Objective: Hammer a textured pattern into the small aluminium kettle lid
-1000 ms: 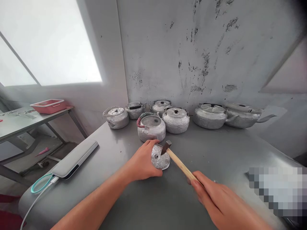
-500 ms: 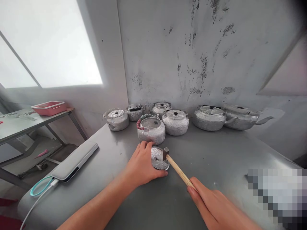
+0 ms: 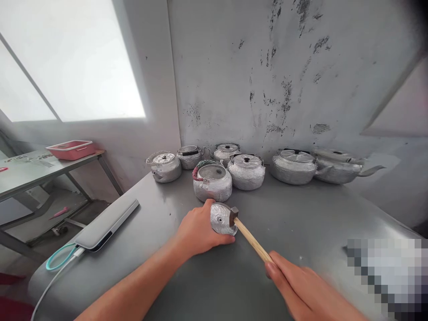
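The left hand (image 3: 199, 229) is clasping the dimpled metal lid (image 3: 219, 215) from its left side, thumb running along the near edge, and that lid is sitting low over the grey table (image 3: 207, 287), right in front of the open kettle (image 3: 214, 191); meanwhile the right hand (image 3: 297, 278) is gripping the hammer (image 3: 251, 238) firmly by its wooden handle, the head hanging at the lid's right side, touching or not I'm unable to tell; other kettles (image 3: 246, 176) are lining the back, and pixel blocks (image 3: 391, 276) are hiding any lettering at right
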A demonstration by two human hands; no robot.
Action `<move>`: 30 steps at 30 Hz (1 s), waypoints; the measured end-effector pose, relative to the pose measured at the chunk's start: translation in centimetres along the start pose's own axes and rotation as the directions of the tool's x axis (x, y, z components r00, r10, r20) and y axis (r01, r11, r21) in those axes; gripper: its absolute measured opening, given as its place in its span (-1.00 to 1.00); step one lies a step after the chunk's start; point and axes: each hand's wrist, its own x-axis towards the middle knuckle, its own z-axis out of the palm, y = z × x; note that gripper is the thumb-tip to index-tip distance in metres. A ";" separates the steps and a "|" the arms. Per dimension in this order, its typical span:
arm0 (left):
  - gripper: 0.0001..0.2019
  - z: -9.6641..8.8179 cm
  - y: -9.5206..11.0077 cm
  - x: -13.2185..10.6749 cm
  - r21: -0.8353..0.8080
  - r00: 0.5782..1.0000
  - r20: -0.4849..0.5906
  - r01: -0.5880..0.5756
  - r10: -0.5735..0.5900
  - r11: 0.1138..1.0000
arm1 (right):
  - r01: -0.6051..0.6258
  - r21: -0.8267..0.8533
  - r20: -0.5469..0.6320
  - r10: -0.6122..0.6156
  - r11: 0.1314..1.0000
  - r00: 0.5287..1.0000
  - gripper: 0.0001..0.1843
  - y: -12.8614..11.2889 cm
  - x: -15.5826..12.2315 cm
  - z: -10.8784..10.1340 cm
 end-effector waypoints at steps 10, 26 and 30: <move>-0.15 0.0 -0.2 -0.1 0.132 1.000 -0.006 0.001 0.000 0.991 | 0.035 0.026 -0.093 -0.033 0.999 0.995 -0.57 -1.5 -0.1 -1.0; -0.15 -0.4 0.0 -0.1 0.050 0.998 0.008 0.070 -0.070 0.996 | 0.022 0.082 -0.039 -0.019 0.996 0.999 -0.55 -2.1 0.2 -1.6; -0.25 -0.5 0.2 -0.2 0.031 0.998 0.022 0.059 -0.059 0.998 | 0.007 0.076 -0.022 -0.006 0.997 1.000 -0.53 -2.2 0.2 -1.9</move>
